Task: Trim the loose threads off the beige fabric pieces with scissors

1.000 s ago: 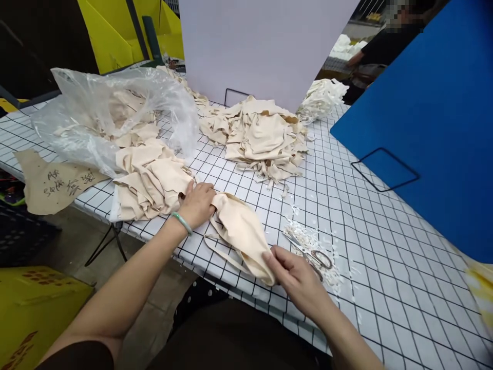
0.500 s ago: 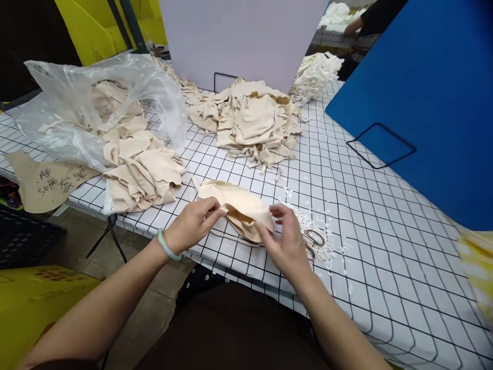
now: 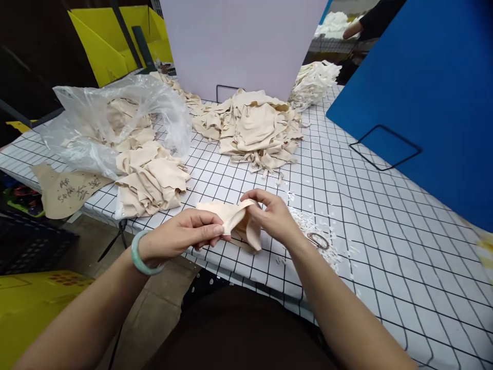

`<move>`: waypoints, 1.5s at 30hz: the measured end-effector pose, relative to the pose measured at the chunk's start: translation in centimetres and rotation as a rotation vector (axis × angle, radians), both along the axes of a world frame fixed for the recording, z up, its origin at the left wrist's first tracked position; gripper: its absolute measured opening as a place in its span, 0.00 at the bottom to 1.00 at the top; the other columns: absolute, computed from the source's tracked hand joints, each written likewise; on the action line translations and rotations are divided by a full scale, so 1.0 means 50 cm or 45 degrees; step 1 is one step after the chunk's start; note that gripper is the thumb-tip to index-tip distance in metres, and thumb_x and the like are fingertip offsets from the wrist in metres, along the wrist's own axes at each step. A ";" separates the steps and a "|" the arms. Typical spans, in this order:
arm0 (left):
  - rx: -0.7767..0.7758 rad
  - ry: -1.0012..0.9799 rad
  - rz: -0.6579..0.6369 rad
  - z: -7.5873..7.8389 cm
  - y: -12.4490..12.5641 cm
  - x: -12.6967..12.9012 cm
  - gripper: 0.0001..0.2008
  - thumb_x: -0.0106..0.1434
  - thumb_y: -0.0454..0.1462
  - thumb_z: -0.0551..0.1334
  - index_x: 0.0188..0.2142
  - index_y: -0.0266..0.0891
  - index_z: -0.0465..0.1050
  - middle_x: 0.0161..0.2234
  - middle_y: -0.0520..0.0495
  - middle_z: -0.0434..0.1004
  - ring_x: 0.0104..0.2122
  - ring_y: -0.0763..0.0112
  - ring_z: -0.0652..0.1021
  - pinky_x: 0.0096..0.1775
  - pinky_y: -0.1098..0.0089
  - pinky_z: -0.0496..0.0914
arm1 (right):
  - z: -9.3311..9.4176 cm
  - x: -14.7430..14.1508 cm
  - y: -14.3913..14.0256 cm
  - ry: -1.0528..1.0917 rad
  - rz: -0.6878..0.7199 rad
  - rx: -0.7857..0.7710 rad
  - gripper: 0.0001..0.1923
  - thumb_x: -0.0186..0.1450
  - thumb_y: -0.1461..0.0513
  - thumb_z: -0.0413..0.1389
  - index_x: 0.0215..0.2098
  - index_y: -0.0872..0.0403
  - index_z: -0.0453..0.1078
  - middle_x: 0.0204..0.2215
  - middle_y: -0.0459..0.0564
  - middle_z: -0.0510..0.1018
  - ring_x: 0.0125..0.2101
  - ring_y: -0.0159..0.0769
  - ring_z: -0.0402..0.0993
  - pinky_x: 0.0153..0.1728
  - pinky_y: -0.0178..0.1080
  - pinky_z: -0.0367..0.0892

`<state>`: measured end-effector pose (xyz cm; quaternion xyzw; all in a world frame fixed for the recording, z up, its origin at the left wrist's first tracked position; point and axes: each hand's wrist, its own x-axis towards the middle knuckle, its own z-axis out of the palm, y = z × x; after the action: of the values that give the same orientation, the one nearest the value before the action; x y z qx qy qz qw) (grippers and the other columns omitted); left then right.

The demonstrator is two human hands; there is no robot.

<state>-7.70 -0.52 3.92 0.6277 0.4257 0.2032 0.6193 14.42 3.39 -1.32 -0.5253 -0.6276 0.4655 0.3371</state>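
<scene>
Between my two hands is a beige fabric piece [image 3: 250,234], folded and partly lifted off the table near its front edge. My left hand [image 3: 196,228], with a pale green bangle [image 3: 139,254] on the wrist, pinches the fabric's left end between thumb and fingers. The fingers of my right hand [image 3: 269,213] grip its upper right edge, and a fold hangs below them. Small scissors [image 3: 319,240] lie right of my right hand among white scraps [image 3: 306,221]; my forearm partly hides them.
A pile of beige pieces [image 3: 258,123] lies behind my hands. At left, more beige pieces [image 3: 150,182] spill from a clear plastic bag [image 3: 82,149], beside a marked cardboard pattern [image 3: 69,190]. A blue panel [image 3: 419,97] stands at right, a pale panel [image 3: 246,46] at back. A person's arm [image 3: 356,26] shows far off.
My right hand has moved left and up, and closed on the fabric edge. The fabric, spread flatter before, is now folded and raised between my hands. The view has shifted slightly.
</scene>
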 end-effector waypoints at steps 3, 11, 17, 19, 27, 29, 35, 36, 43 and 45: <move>0.394 -0.032 0.080 0.023 -0.004 0.027 0.15 0.67 0.45 0.61 0.31 0.40 0.80 0.43 0.41 0.75 0.43 0.61 0.75 0.42 0.65 0.73 | -0.020 -0.064 -0.012 0.145 0.099 -0.044 0.10 0.64 0.65 0.51 0.37 0.52 0.75 0.35 0.45 0.81 0.35 0.36 0.76 0.36 0.37 0.69; 0.178 -0.810 0.780 0.000 0.079 0.047 0.07 0.61 0.32 0.65 0.26 0.34 0.76 0.35 0.47 0.72 0.22 0.82 0.63 0.20 0.78 0.59 | -0.032 0.012 -0.082 -0.125 0.146 0.292 0.16 0.65 0.63 0.59 0.51 0.52 0.70 0.48 0.52 0.78 0.48 0.41 0.74 0.49 0.46 0.71; 0.422 -0.671 0.842 0.004 0.076 0.067 0.12 0.68 0.31 0.59 0.29 0.34 0.76 0.38 0.49 0.74 0.27 0.80 0.66 0.24 0.72 0.57 | -0.056 0.268 -0.149 -0.865 -0.273 0.252 0.08 0.67 0.68 0.51 0.32 0.53 0.70 0.32 0.52 0.76 0.35 0.42 0.74 0.36 0.44 0.71; 0.455 -0.470 0.712 -0.022 0.060 0.105 0.11 0.69 0.35 0.60 0.31 0.36 0.78 0.42 0.48 0.74 0.32 0.76 0.70 0.27 0.71 0.63 | -0.071 0.284 -0.153 -0.997 -0.232 0.246 0.08 0.66 0.68 0.51 0.34 0.54 0.70 0.34 0.53 0.77 0.36 0.42 0.75 0.36 0.43 0.71; 0.816 0.021 0.427 -0.071 0.030 0.152 0.13 0.70 0.38 0.58 0.31 0.40 0.77 0.42 0.43 0.73 0.53 0.59 0.73 0.50 0.62 0.72 | -0.086 0.281 -0.135 -1.185 -0.195 0.274 0.08 0.61 0.71 0.51 0.30 0.54 0.70 0.31 0.54 0.77 0.35 0.42 0.73 0.30 0.40 0.65; 0.868 0.075 0.448 -0.060 0.027 0.139 0.13 0.70 0.38 0.58 0.32 0.40 0.77 0.41 0.44 0.71 0.50 0.61 0.73 0.48 0.64 0.71 | -0.080 0.295 -0.140 -1.195 -0.211 0.290 0.08 0.62 0.70 0.51 0.29 0.53 0.68 0.29 0.52 0.77 0.32 0.40 0.72 0.28 0.40 0.63; 0.724 0.075 0.374 -0.061 0.013 0.137 0.12 0.70 0.39 0.58 0.34 0.41 0.78 0.39 0.45 0.70 0.44 0.64 0.73 0.40 0.68 0.72 | -0.085 0.311 -0.155 -1.145 -0.172 0.355 0.12 0.65 0.71 0.49 0.40 0.53 0.72 0.35 0.52 0.79 0.37 0.41 0.74 0.33 0.41 0.68; 0.665 0.064 0.359 -0.063 0.010 0.140 0.12 0.70 0.40 0.58 0.34 0.41 0.78 0.39 0.45 0.69 0.42 0.65 0.73 0.38 0.69 0.72 | -0.087 0.308 -0.152 -1.156 -0.138 0.347 0.13 0.65 0.71 0.49 0.42 0.54 0.73 0.37 0.53 0.79 0.39 0.42 0.74 0.35 0.41 0.69; 0.476 0.062 0.313 -0.065 0.001 0.134 0.12 0.69 0.44 0.59 0.34 0.42 0.76 0.36 0.48 0.69 0.36 0.68 0.72 0.34 0.70 0.68 | -0.077 0.312 -0.108 -1.200 -0.049 0.275 0.10 0.57 0.74 0.53 0.25 0.54 0.70 0.27 0.52 0.76 0.31 0.39 0.71 0.26 0.38 0.63; 0.353 0.065 0.291 -0.066 0.001 0.123 0.13 0.69 0.46 0.60 0.33 0.41 0.76 0.34 0.48 0.70 0.32 0.69 0.70 0.31 0.70 0.65 | -0.073 0.325 -0.112 -1.152 -0.084 0.291 0.08 0.59 0.71 0.54 0.27 0.54 0.70 0.28 0.51 0.76 0.30 0.38 0.72 0.26 0.38 0.64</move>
<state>-1.54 -0.48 0.62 0.6594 0.4778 0.3131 0.4887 30.68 -2.18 -4.98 -0.6547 -0.7417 0.1065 0.0998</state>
